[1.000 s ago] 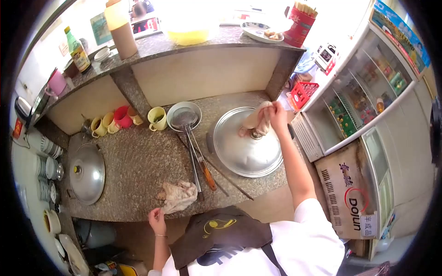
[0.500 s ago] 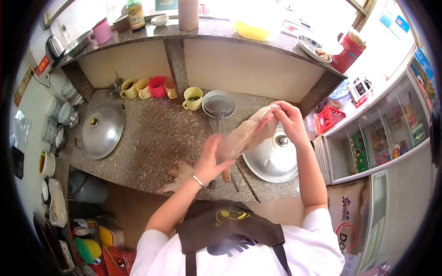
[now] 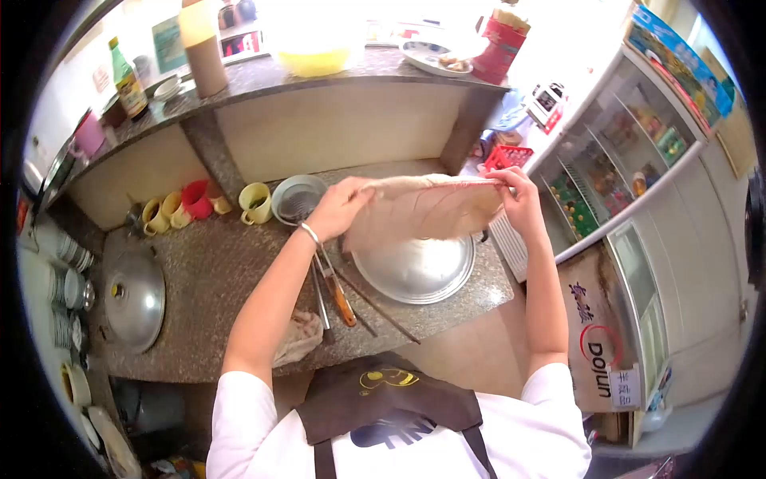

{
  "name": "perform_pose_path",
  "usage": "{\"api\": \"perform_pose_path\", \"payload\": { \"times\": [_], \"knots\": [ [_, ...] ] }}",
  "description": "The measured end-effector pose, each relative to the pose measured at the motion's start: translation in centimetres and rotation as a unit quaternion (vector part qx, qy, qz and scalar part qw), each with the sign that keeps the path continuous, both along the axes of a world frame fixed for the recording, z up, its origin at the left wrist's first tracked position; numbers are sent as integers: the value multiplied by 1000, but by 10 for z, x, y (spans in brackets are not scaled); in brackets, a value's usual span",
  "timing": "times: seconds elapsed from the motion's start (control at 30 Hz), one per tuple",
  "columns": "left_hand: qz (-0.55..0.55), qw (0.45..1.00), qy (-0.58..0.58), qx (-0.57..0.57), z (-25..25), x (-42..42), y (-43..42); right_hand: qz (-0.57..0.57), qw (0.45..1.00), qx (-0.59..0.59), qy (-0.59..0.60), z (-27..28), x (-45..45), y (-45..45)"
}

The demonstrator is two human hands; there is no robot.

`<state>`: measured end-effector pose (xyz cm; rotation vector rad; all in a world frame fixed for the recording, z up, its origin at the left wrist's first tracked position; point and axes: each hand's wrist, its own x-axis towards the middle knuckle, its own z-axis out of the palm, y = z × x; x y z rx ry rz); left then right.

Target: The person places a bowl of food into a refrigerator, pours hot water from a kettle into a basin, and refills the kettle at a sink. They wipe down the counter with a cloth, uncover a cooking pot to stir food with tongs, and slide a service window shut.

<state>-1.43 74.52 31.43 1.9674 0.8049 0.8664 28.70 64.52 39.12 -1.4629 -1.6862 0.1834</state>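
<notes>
A thin beige cloth [image 3: 431, 214] with a red edge is stretched between my hands, its lower part hanging down. My left hand [image 3: 339, 209], with a bangle at the wrist, pinches one upper corner. The opposite corner is in the closed fingers of my right hand [image 3: 516, 195]. Below the cloth lies a round silver lid [image 3: 419, 279], its top partly hidden. Left of my left hand, a mesh strainer [image 3: 298, 201] rests in a bowl, its wooden handle [image 3: 343, 305] towards me. Another crumpled cloth [image 3: 302, 339] lies at the counter's front edge, partly behind my left forearm.
A second large lid [image 3: 137, 299] sits on the left of the stone counter [image 3: 215, 279]. Cups, including a yellow mug [image 3: 255, 203], line the back. Thin rods [image 3: 383, 307] lie near the strainer. A glass-front fridge [image 3: 610, 160] stands at right.
The cloth has gone from bunched and slanting to spread out level. My left hand has risen and now grips its other corner. The view has turned to the right.
</notes>
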Motion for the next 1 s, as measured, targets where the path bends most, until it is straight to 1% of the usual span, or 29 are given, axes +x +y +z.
{"api": "perform_pose_path", "payload": {
  "times": [0.07,0.1,0.13,0.17,0.2,0.23,0.27,0.3,0.33,0.37,0.4,0.47,0.5,0.53,0.57,0.6,0.63,0.7,0.73,0.77,0.8,0.83,0.9,0.93,0.97,1.0],
  "knots": [
    [-27,998,-62,1,6,21,12,-27,1000,11,6,-1,11,-13],
    [-37,997,-61,0,-1,28,15,-38,999,26,-21,-14,18,-18],
    [-39,997,-40,45,-15,33,19,-48,997,40,-48,-27,23,-25],
    [-40,995,-19,89,-32,37,25,-33,999,-4,-22,-39,17,-34],
    [-50,996,28,69,-57,37,29,-24,998,-51,-6,-76,26,-35],
    [-57,994,78,52,-87,35,33,-34,993,-114,-29,-103,20,-44],
    [-44,989,132,44,-106,27,28,-36,984,-164,-63,-139,17,-55],
    [-57,985,158,37,-126,16,23,16,972,-204,-113,-166,16,-69],
    [-64,984,163,27,-144,3,16,-25,947,-250,-198,-194,9,-86],
    [-67,986,153,-1,-155,-12,4,-21,944,-258,-203,-217,4,-104],
    [-36,987,152,-19,-162,-29,-13,-14,941,-269,-207,-234,-2,-120],
    [-3,984,100,-148,-169,-72,-48,5,937,-347,-31,-255,-16,-151],
    [44,976,69,-202,-177,-94,-67,8,935,-353,-25,-269,-23,-167],
    [92,962,37,-255,-188,-117,-86,-10,918,-393,52,-283,-28,-182],
    [145,958,28,-245,-208,-144,-104,-28,894,-430,126,-295,-34,-193],
    [198,952,20,-232,-227,-166,-120,-22,890,-436,129,-305,-40,-203],
    [205,949,26,-237,-236,-181,-137,-27,886,-443,136,-314,-48,-212],
    [330,911,104,-224,-251,-209,-171,-21,876,-459,144,-326,-63,-216],
    [352,907,89,-216,-270,-218,-186,-50,894,-436,91,-329,-70,-212],
    [354,903,77,-232,-262,-213,-197,-77,908,-409,36,-335,-77,-208],
    [360,901,142,-196,-254,-203,-206,-97,924,-370,26,-352,-80,-205],
    [362,896,205,-159,-239,-189,-213,-87,923,-374,26,-354,-86,-199],
    [320,907,239,-136,-249,-178,-220,-129,943,-302,-63,-354,-98,-180],
    [329,904,237,-136,-249,-171,-221,-130,946,-291,-61,-352,-105,-174],
    [291,907,260,-160,-248,-165,-221,-119,949,-286,-64,-348,-109,-168],
    [254,907,281,-182,-248,-164,-219,-107,941,-314,-74,-346,-115,-164]
  ]
}}
